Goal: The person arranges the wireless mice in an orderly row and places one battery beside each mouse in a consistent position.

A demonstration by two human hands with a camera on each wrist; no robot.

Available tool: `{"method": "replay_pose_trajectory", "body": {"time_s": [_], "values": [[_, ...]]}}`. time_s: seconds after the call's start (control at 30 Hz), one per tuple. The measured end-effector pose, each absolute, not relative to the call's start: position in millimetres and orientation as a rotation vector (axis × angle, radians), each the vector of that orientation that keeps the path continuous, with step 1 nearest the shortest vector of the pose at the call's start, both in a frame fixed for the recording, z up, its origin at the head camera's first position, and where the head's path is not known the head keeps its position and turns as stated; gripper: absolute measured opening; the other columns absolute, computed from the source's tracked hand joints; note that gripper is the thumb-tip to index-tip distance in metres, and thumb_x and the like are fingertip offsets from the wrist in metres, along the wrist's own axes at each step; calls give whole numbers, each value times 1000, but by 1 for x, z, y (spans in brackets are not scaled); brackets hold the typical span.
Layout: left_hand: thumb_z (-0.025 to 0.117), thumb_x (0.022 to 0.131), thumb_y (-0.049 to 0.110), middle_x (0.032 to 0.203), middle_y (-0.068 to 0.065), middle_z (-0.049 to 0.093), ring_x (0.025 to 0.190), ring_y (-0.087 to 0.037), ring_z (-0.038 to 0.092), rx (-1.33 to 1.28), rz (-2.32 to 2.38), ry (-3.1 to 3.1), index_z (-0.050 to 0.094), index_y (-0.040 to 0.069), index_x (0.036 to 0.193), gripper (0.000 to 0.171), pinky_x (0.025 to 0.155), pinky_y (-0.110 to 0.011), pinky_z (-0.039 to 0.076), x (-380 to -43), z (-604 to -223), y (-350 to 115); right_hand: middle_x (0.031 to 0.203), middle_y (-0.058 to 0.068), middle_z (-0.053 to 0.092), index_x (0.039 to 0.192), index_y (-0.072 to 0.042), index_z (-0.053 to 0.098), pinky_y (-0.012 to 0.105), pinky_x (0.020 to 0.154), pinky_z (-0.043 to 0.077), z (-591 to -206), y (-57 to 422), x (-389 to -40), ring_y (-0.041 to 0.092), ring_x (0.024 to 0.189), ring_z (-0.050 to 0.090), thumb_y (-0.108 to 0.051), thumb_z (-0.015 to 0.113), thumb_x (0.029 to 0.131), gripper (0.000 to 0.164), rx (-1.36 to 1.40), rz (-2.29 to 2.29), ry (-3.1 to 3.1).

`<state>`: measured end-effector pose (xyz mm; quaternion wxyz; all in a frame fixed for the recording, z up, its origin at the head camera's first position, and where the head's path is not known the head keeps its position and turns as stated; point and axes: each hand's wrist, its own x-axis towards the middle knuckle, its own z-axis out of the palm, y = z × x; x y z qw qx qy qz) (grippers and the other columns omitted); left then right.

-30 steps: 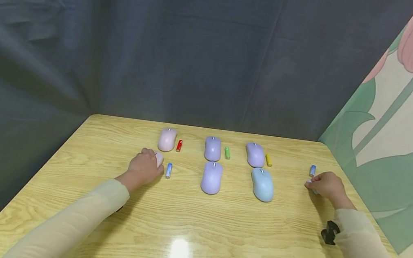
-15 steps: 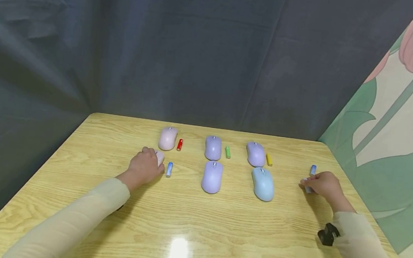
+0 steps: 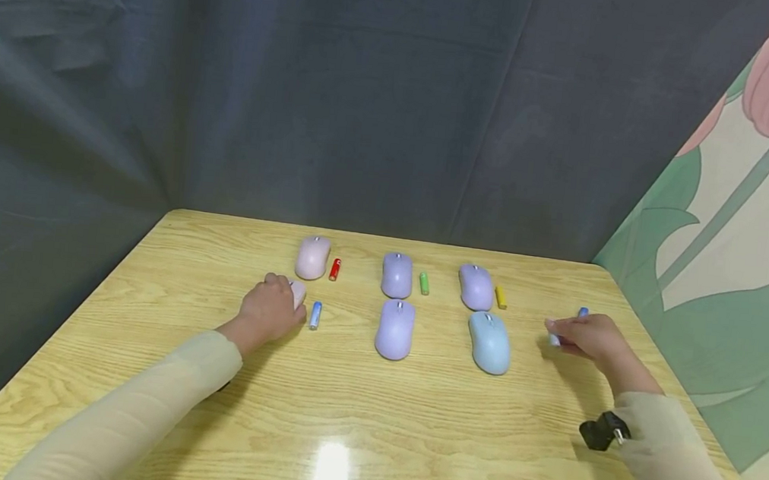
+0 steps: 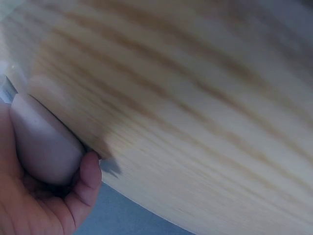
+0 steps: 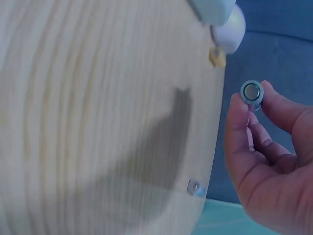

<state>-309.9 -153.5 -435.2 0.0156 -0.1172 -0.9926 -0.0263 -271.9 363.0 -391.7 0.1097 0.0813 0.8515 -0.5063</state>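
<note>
My left hand (image 3: 268,310) grips a pale pink computer mouse (image 4: 46,142) at the table's left, fingers curled about its sides. Just right of that hand lies a blue-and-white battery (image 3: 315,316). Over the right part of the table, my right hand (image 3: 592,338) pinches another battery (image 5: 252,93) between thumb and finger, its round end facing the wrist camera. A shadow below shows this battery is off the wood. Behind the right hand, partly hidden in the head view, rests one more blue battery (image 5: 195,188).
Along the back stand a pink mouse (image 3: 313,258) beside a red battery (image 3: 334,270), a purple mouse (image 3: 397,275) beside a green battery (image 3: 424,284), and another purple mouse (image 3: 476,287) beside a yellow battery (image 3: 501,297). In front are a lavender mouse (image 3: 394,330) and a light blue mouse (image 3: 489,344).
My right hand has lifted its battery from the table and shifted left, away from the blue battery behind it. The left hand stays on the pink mouse.
</note>
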Motion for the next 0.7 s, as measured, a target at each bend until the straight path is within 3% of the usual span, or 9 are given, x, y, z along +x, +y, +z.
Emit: {"method": "replay_pose_trajectory", "body": {"time_s": [0.27, 0.7], "values": [[50, 92, 37, 80, -19, 43, 60, -24, 54, -371, -77, -3082, 50, -20, 103, 58, 50, -35, 51, -310, -435, -154, 89, -2, 64, 128, 21, 45, 27, 80, 53, -382, 340, -274, 6, 80, 63, -24, 62, 96, 57, 212, -1555, 2365], [48, 94, 37, 83, -20, 44, 61, -24, 54, -381, -45, -3100, 49, -21, 109, 61, 51, -35, 51, -309, -433, -154, 92, 1, 64, 131, 21, 41, 24, 79, 53, -373, 308, -272, 7, 83, 63, -20, 59, 98, 56, 165, -1677, 2252]]}}
